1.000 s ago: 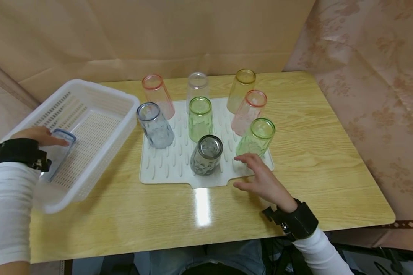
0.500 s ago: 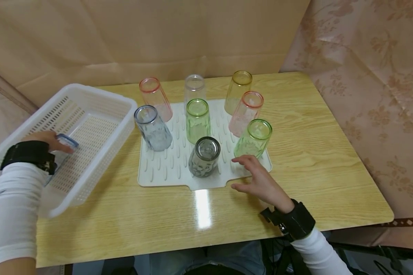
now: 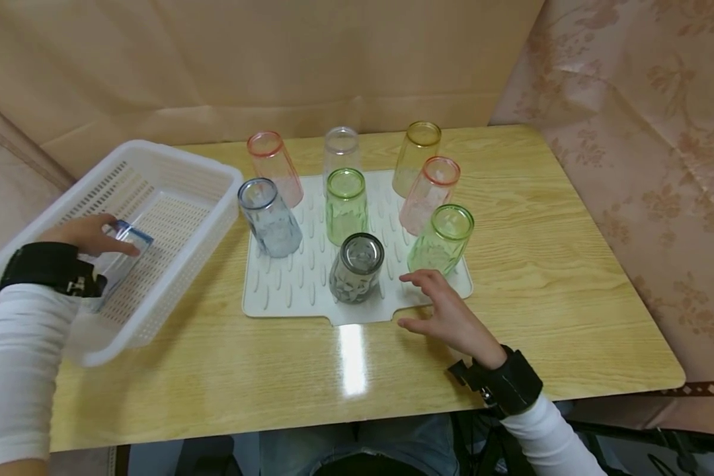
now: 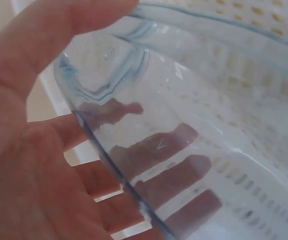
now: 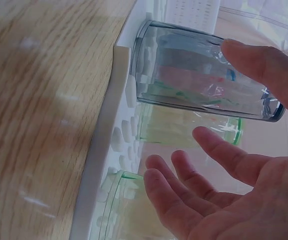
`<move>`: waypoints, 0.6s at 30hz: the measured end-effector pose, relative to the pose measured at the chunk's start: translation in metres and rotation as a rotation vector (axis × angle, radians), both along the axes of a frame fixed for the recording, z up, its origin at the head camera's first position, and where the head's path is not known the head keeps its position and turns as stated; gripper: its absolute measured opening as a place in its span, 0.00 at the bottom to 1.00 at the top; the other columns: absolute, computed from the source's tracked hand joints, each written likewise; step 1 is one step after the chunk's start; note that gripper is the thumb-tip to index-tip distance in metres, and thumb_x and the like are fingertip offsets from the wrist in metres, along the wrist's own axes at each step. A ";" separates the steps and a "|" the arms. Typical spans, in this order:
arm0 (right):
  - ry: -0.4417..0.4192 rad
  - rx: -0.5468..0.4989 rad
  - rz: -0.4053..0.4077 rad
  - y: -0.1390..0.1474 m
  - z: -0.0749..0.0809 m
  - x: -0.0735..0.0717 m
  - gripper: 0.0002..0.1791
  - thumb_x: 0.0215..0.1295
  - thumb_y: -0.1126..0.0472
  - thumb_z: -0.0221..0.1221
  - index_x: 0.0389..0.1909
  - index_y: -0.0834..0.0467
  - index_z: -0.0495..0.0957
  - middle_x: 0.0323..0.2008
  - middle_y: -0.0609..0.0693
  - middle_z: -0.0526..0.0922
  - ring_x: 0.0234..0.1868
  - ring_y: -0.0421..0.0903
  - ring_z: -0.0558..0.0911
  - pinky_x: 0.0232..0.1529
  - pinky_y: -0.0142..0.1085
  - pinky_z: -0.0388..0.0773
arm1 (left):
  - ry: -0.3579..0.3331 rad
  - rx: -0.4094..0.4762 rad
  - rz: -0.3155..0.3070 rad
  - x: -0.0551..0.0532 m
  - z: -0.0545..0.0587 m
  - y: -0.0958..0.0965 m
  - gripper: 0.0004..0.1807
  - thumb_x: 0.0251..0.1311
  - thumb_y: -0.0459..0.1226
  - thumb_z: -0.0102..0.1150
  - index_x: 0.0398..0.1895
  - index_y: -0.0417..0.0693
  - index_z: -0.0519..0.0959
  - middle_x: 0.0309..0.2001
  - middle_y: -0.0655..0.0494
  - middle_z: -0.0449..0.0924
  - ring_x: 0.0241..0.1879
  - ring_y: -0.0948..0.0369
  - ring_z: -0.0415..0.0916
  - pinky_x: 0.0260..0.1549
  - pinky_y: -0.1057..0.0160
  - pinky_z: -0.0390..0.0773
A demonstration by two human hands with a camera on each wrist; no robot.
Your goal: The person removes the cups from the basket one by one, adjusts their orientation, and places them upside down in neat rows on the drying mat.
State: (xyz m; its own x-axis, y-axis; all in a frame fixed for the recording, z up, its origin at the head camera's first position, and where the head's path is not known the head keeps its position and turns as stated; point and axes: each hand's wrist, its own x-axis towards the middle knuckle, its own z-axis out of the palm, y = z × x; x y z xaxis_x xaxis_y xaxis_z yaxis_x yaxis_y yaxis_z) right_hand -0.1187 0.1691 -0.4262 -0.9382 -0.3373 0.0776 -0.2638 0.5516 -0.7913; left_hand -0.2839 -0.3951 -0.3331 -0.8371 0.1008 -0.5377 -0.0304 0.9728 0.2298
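Inside the white plastic basket (image 3: pixel 190 175), my left hand (image 3: pixel 86 235) grips a clear glass container (image 3: pixel 116 268) with a bluish rim. In the left wrist view the thumb lies over the rim of the glass container (image 4: pixel 233 135), and the fingers show through its wall from the other side. My right hand (image 3: pixel 455 317) hovers at the front right of the white drying mat (image 3: pixel 279 294), fingers spread, holding nothing. Closest to it are an upturned grey glass (image 3: pixel 357 271) and a green glass (image 3: pixel 443 244). In the right wrist view, its thumb overlaps the grey glass (image 5: pixel 193 70); contact is unclear.
More upturned glasses share the mat: a blue one (image 3: pixel 270 221), another green (image 3: pixel 346 208), pink ones including this glass (image 3: pixel 428 198), a clear one (image 3: pixel 342 152) and a yellow one (image 3: pixel 415 158). A curtain (image 3: pixel 285 66) hangs behind the wooden table (image 3: pixel 244 383).
My left hand has shifted a little to the right within the basket, carrying the glass container along. The right hand stays almost where it was, and the glasses keep their places.
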 end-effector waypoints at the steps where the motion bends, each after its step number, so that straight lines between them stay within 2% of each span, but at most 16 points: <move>1: 0.000 0.004 -0.001 0.000 0.000 0.000 0.35 0.51 0.63 0.72 0.60 0.65 0.70 0.58 0.64 0.67 0.56 0.61 0.69 0.51 0.56 0.71 | 0.011 0.008 -0.004 0.001 0.003 0.002 0.48 0.55 0.55 0.64 0.57 0.22 0.55 0.47 0.19 0.65 0.45 0.31 0.67 0.42 0.35 0.71; 4: 0.001 0.008 -0.001 -0.001 -0.001 -0.001 0.36 0.52 0.63 0.72 0.61 0.64 0.69 0.58 0.64 0.67 0.56 0.61 0.69 0.51 0.56 0.71 | 0.068 0.034 -0.039 0.004 0.011 0.007 0.44 0.57 0.52 0.65 0.56 0.23 0.57 0.45 0.22 0.68 0.43 0.33 0.68 0.42 0.35 0.70; 8: -0.003 0.004 -0.003 -0.002 -0.002 0.000 0.36 0.52 0.62 0.72 0.62 0.64 0.69 0.58 0.63 0.67 0.57 0.61 0.69 0.52 0.56 0.71 | 0.149 0.013 -0.061 0.009 0.021 0.011 0.41 0.58 0.51 0.64 0.57 0.26 0.59 0.44 0.24 0.70 0.40 0.36 0.69 0.38 0.38 0.71; 12: 0.018 0.001 0.004 -0.002 -0.003 0.000 0.38 0.51 0.63 0.72 0.62 0.65 0.68 0.57 0.64 0.67 0.56 0.61 0.70 0.52 0.56 0.71 | 0.181 0.020 -0.018 0.014 0.029 0.014 0.41 0.59 0.53 0.63 0.59 0.29 0.58 0.45 0.25 0.70 0.37 0.39 0.70 0.31 0.46 0.73; 15: 0.042 0.000 0.009 -0.002 -0.003 -0.001 0.39 0.50 0.63 0.73 0.63 0.66 0.66 0.57 0.64 0.68 0.56 0.61 0.70 0.52 0.55 0.71 | 0.205 0.052 -0.005 0.018 0.033 0.018 0.40 0.60 0.52 0.63 0.59 0.30 0.58 0.45 0.25 0.70 0.36 0.41 0.72 0.28 0.52 0.73; 18: 0.048 0.003 0.009 -0.001 -0.003 -0.001 0.41 0.50 0.63 0.73 0.64 0.66 0.65 0.57 0.64 0.68 0.56 0.60 0.70 0.53 0.53 0.71 | 0.236 0.078 -0.006 0.022 0.037 0.022 0.40 0.59 0.50 0.64 0.60 0.30 0.58 0.45 0.24 0.71 0.36 0.42 0.74 0.27 0.54 0.73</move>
State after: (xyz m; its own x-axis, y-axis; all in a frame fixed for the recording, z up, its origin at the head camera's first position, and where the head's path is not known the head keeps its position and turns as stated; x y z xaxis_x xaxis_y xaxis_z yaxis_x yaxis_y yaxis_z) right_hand -0.1198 0.1677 -0.4296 -0.9303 -0.3461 0.1213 -0.3064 0.5517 -0.7757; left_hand -0.2622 -0.3727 -0.2960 -0.9378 0.1402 -0.3177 0.0390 0.9517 0.3046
